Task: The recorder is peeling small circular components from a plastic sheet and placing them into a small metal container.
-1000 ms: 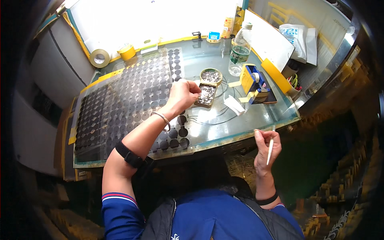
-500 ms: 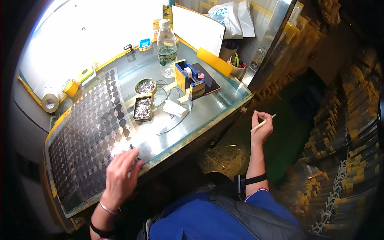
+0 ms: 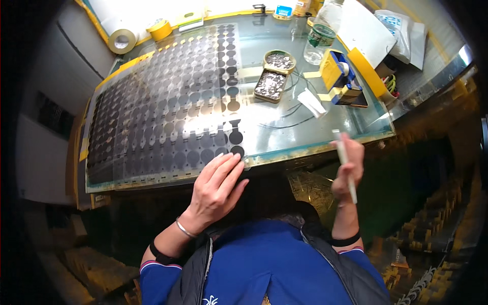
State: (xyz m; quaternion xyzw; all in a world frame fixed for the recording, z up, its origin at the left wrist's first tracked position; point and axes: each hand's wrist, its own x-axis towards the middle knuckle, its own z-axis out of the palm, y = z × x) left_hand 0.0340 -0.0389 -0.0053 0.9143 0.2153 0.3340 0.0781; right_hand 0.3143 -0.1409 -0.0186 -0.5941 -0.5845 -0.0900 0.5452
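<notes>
A large clear film sheet printed with rows of dark round shapes point(image 3: 168, 109) lies on the left of the glass-topped table point(image 3: 284, 140). My left hand point(image 3: 214, 189) rests its stretched fingertips on the sheet's near right corner, beside the dark discs, holding nothing. Off the table's front edge, at the right, my right hand point(image 3: 353, 165) is closed around a slim white pen-shaped tool point(image 3: 341, 146). The tool stands nearly upright and is blurred by motion, so its exact kind is unclear.
Two small tins point(image 3: 270, 86) of dark and white scraps stand mid-table. Beyond the folded white paper point(image 3: 311, 104) are a blue and yellow tape dispenser point(image 3: 339, 76) and a plastic bottle point(image 3: 321, 40). Tape rolls point(image 3: 122, 40) sit at the back left.
The view has turned right and down, shifting the table. My left fingers have come down onto the sheet's corner. My right hand has moved closer to the table edge, turning the tool more upright.
</notes>
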